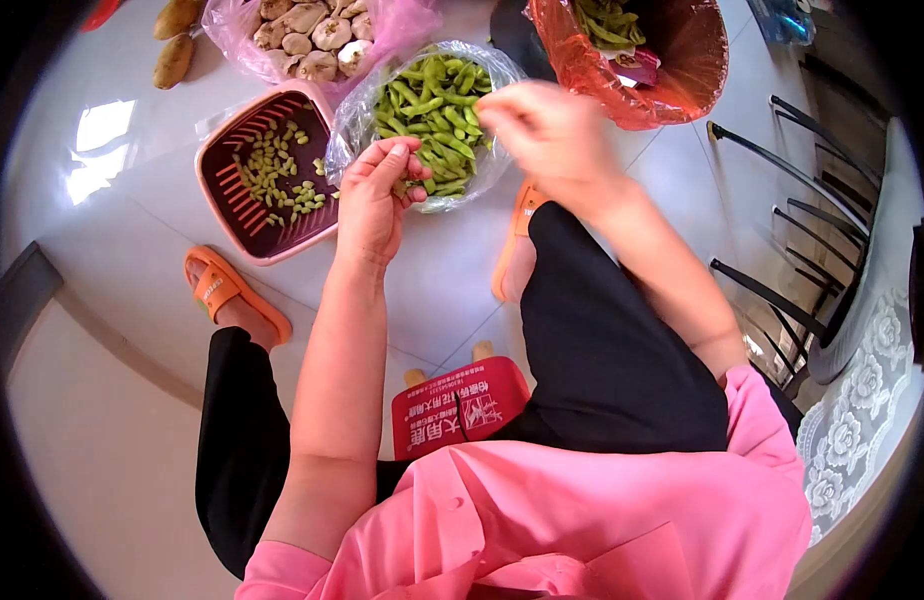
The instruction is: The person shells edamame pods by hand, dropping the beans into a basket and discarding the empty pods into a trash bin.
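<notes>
My left hand [374, 200] is closed, thumb against curled fingers, over the near left edge of a clear plastic bag [502, 75]. Whatever lies in those fingers is too small to make out. Green soybean pods [432, 115] fill the bag. Above its right side, my right hand [547, 135] is smeared by motion, so its fingers do not show clearly. Left of the bag stands a pink-rimmed, dark basket [210, 185] with shelled green beans [272, 165] scattered over its bottom.
A bin lined with a red bag [672, 95] stands at the upper right, with pods [607, 22] inside. Garlic bulbs [332, 33] sit in a pink bag [237, 40], beside potatoes [175, 60]. Dark chair legs [802, 170] are right; a red-covered seat [462, 405] is beneath me.
</notes>
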Tool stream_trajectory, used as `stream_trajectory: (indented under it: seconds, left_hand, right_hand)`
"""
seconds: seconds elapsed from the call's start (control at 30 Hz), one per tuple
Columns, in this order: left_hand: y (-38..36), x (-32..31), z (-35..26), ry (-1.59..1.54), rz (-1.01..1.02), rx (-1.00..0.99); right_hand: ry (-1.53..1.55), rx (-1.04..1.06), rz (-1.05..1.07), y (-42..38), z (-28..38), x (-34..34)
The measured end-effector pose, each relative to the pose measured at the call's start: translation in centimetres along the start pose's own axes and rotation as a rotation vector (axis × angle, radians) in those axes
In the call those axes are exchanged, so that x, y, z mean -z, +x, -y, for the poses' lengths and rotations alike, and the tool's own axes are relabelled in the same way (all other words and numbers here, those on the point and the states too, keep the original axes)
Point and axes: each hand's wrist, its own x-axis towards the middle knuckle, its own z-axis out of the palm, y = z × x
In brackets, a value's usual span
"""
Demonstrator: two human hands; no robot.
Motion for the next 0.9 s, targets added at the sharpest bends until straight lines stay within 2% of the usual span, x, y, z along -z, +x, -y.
stream_trajectory:
  seconds: [0.03, 0.1, 0.17, 0.23, 0.4, 0.47, 0.5, 0.53, 0.6, 0.67, 0.73, 0.9]
  left_hand:
    - [0.0, 0.0, 0.1, 0.004, -0.005, 0.008]
    - [0.0, 0.1, 0.4, 0.021, 0.008, 0.015]
    - [-0.3, 0.1, 0.7, 0.036, 0.019, 0.029]
    - [-0.3, -0.4, 0.6, 0.198, 0.005, 0.026]
    - [-0.4, -1.2, 1.0, 0.307, -0.013, 0.035]
    - [-0.5, -1.6, 1.4, 0.782, -0.093, -0.213]
    - [-0.7, -1.8, 1.1, 1.012, -0.140, -0.196]
    - [-1.0, -2.3, 0.9, 1.009, -0.144, -0.194]
    - [-1.4, -3.2, 0.7, 1.288, -0.162, -0.347]
    - [-1.6, -3.5, 0.4, 1.273, -0.121, -0.320]
    - [-2.0, -3.8, -0.1, 1.323, -0.063, -0.226]
    - [-1.8, -3.4, 0.5, 1.233, 0.072, -0.244]
  right_hand:
    - [-0.096, -0.018, 0.107, -0.4, -1.8, -2.4]
    - [-0.281, -0.050, 0.175, -0.6, -4.6, -5.7]
    - [-0.360, -0.103, 0.243, -0.2, -5.5, -7.2]
    - [-0.500, -0.166, 0.339, 0.4, -6.0, -7.7]
    - [-0.530, -0.158, 0.302, 0.0, -7.4, -7.2]
    - [-0.026, -0.424, 0.327, -0.1, -5.0, -5.9]
    - [0.445, -0.538, 0.317, -0.2, -4.3, -6.0]
    - [0.444, -0.538, 0.322, -0.4, -3.7, -5.7]
    - [0.704, -0.598, 0.346, -0.8, -2.0, -4.4]
    - [0.667, -0.561, 0.319, -0.9, -1.7, -3.7]
    - [0.616, -0.556, 0.391, -1.0, -1.8, -3.1]
    - [0.586, -0.492, 0.366, -1.6, -2.4, -2.9]
